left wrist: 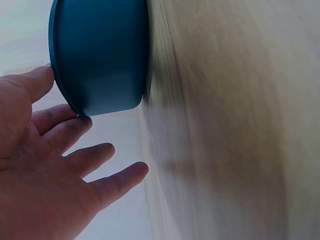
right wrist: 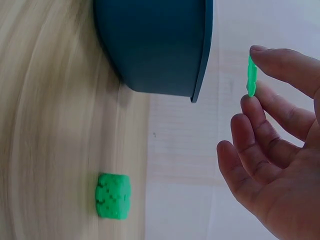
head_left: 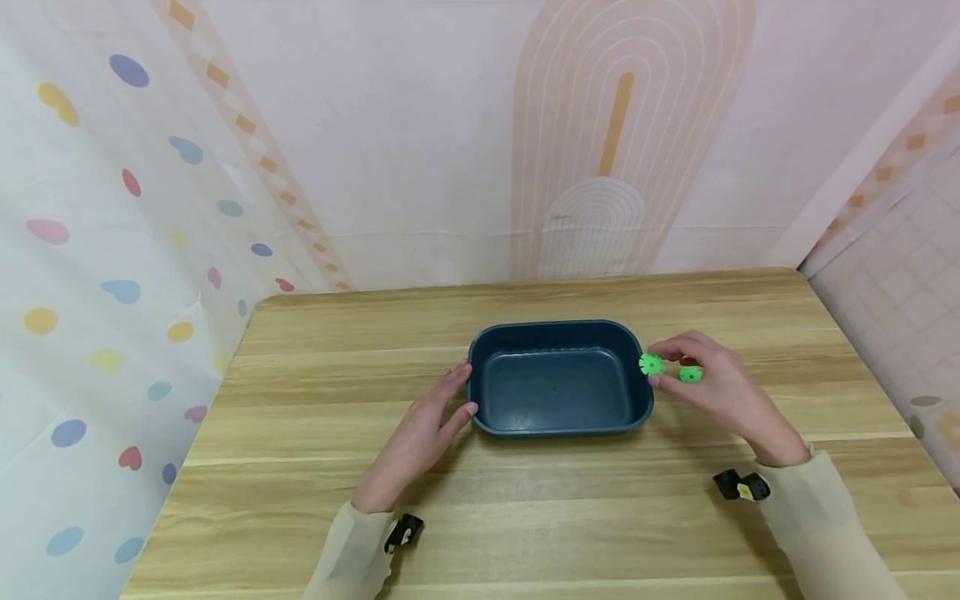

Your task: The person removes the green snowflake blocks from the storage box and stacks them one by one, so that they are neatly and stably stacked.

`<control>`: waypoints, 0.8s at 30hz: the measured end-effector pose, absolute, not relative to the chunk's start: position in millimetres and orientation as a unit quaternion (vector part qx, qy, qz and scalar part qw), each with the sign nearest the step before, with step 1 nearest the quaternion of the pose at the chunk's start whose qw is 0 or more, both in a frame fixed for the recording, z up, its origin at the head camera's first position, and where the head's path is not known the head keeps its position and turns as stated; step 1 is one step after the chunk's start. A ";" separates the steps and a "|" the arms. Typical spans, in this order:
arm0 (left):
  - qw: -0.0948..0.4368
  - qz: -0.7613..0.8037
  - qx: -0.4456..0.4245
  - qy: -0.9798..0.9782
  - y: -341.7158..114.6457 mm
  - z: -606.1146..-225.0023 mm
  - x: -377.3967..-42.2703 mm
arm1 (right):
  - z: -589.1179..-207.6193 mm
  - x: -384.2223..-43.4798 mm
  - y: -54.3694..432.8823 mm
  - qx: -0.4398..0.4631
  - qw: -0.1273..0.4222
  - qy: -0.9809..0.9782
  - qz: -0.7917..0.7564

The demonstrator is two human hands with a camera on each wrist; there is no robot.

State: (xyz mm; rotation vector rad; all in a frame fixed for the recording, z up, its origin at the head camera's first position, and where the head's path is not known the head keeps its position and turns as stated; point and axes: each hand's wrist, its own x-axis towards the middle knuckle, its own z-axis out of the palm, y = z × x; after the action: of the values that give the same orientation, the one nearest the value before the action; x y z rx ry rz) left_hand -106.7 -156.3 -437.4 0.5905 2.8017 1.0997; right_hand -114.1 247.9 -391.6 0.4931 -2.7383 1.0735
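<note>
A dark blue oblong plastic basin (head_left: 558, 432) stands on the wooden table. At its left end, the fingertips of my left hand (head_left: 420, 429) touch the rim, with the fingers mostly straight, as the left wrist view also shows. My right hand (head_left: 720, 383) is by the right end and pinches a thin green notched disc (head_left: 652, 364) between thumb and fingertips, above rim height. In the right wrist view this disc is edge-on. Beneath that hand, a short stack of green notched discs (right wrist: 113, 196) rests on the table to the right of the basin.
The wood-grain table (head_left: 315, 400) backs onto a pale patterned cloth (head_left: 420, 150). Its left side borders a cloth with coloured dots (head_left: 105, 358). Black straps with small devices (head_left: 742, 486) sit at both sleeve cuffs.
</note>
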 end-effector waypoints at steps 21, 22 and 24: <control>0.034 0.357 0.194 0.913 -156.3 -438.0 -107.5 | -404.1 -115.0 280.6 0.141 0.061 -0.920 0.361; 0.034 0.356 0.193 0.914 -156.3 -437.9 -107.4 | -405.2 -115.4 282.2 0.141 0.057 -0.920 0.362; 0.034 0.356 0.192 0.914 -156.3 -437.8 -107.4 | -407.4 -116.0 285.2 0.138 0.053 -0.921 0.359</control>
State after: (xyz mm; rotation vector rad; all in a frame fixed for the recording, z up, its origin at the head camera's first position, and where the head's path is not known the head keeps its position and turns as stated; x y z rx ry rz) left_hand -107.4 -156.3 -437.8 0.5904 2.8109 1.0945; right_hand -116.0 285.2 -407.4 0.4182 -2.8001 1.0922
